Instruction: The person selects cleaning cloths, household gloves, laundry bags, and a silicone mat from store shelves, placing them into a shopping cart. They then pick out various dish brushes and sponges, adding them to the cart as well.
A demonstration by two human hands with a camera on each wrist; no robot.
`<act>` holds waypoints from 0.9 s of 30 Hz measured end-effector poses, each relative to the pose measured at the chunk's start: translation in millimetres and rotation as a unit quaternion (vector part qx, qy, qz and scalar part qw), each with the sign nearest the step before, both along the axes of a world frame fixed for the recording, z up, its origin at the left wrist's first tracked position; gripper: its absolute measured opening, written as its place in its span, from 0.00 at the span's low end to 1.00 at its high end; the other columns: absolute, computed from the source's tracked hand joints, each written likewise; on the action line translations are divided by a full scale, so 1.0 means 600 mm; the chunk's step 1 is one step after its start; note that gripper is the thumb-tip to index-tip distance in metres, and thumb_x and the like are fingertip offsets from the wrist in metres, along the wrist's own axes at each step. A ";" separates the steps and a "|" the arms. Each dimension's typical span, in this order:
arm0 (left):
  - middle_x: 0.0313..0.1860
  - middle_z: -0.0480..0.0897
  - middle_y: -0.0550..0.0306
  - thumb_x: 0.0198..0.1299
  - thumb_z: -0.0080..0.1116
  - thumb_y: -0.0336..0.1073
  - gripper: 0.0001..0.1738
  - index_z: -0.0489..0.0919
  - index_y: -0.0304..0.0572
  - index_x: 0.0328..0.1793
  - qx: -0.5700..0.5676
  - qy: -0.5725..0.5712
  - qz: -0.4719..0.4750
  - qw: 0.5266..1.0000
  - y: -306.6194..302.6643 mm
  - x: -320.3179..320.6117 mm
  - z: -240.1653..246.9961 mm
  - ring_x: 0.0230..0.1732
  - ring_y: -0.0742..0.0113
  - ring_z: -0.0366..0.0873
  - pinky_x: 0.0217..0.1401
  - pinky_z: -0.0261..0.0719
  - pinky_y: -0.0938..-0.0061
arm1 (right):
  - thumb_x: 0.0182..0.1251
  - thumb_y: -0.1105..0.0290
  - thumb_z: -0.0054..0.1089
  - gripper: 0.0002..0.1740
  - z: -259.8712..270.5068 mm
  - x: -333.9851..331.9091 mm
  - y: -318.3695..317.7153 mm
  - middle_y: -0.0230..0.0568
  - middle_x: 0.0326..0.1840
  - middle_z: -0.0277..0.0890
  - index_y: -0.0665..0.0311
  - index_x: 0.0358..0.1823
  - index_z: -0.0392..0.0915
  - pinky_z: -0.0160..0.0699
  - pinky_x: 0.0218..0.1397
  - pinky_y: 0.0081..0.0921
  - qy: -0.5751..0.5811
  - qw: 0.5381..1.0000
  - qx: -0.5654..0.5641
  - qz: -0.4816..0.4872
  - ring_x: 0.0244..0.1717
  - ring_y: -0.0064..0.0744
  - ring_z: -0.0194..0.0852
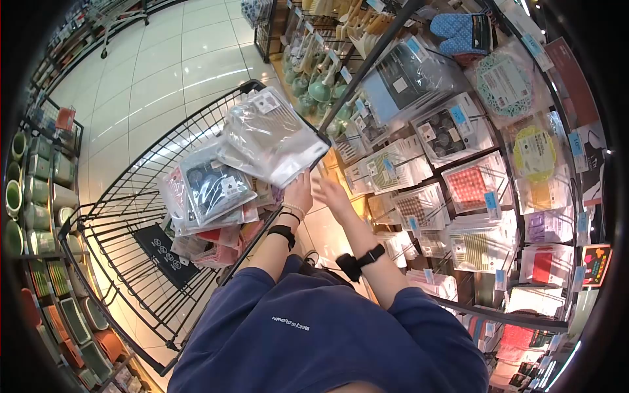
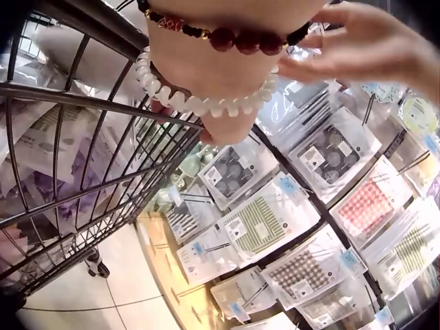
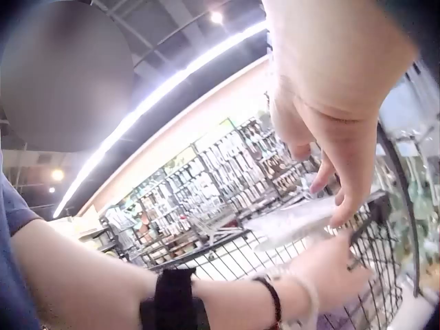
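My left hand (image 1: 299,194) grips the side rim of a black wire shopping cart (image 1: 131,196), close below a clear plastic package (image 1: 265,134) lying on top of the pile. In the left wrist view, fingertips (image 2: 206,135) show at the cart's wires. Beside it is my right hand (image 1: 333,195), its fingers loosely extended and holding nothing. The right wrist view has this hand (image 3: 333,130) hanging above the cart's edge, near the clear package. A package with a dark round pattern (image 1: 216,187) lies lower in the pile.
To the right, a rack (image 1: 432,177) holds hanging packages of checked and striped cloths. Blue dotted mitts (image 1: 458,34) hang at its top. Shelves of pots and trays (image 1: 46,262) line the left. A tiled floor (image 1: 164,59) runs beyond the cart.
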State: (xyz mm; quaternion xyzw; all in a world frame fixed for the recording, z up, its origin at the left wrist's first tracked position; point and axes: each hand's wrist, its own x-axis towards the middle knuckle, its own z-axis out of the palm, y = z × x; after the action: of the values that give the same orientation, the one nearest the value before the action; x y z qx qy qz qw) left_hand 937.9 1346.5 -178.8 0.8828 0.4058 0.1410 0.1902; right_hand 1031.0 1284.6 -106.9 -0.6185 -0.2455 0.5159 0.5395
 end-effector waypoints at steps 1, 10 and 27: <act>0.48 0.70 0.43 0.40 0.52 0.29 0.35 0.58 0.33 0.61 -0.002 -0.037 0.013 0.999 0.004 0.000 -0.004 0.40 0.51 0.74 0.36 0.75 0.64 | 0.65 0.65 0.44 0.19 -0.012 0.012 -0.032 0.43 0.50 0.71 0.72 0.51 0.69 0.73 0.48 0.25 0.009 0.999 -0.018 0.036 0.48 0.32 0.71; 0.42 0.73 0.46 0.40 0.52 0.30 0.33 0.61 0.34 0.58 0.003 -0.026 0.039 0.999 0.036 -0.001 0.005 0.38 0.54 0.75 0.36 0.75 0.65 | 0.65 0.65 0.44 0.15 -0.013 0.117 -0.219 0.41 0.42 0.74 0.68 0.47 0.71 0.75 0.41 0.26 0.039 0.986 -0.118 -0.113 0.43 0.31 0.74; 0.39 0.77 0.44 0.43 0.55 0.40 0.31 0.64 0.39 0.56 -0.093 -0.042 0.157 0.982 0.132 -0.016 0.038 0.39 0.47 0.75 0.44 0.73 0.61 | 0.51 0.60 0.63 0.37 -0.018 0.413 0.080 0.47 0.52 0.66 0.71 0.59 0.57 0.75 0.42 0.26 -0.230 0.945 -0.014 -0.230 0.49 0.36 0.69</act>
State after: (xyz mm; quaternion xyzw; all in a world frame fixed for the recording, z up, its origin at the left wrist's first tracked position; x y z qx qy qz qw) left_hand 928.4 1425.5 -156.0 0.7801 0.5422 0.1673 0.2637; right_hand 1278.9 1332.3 -117.8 -0.7676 -0.2069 0.2246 0.5635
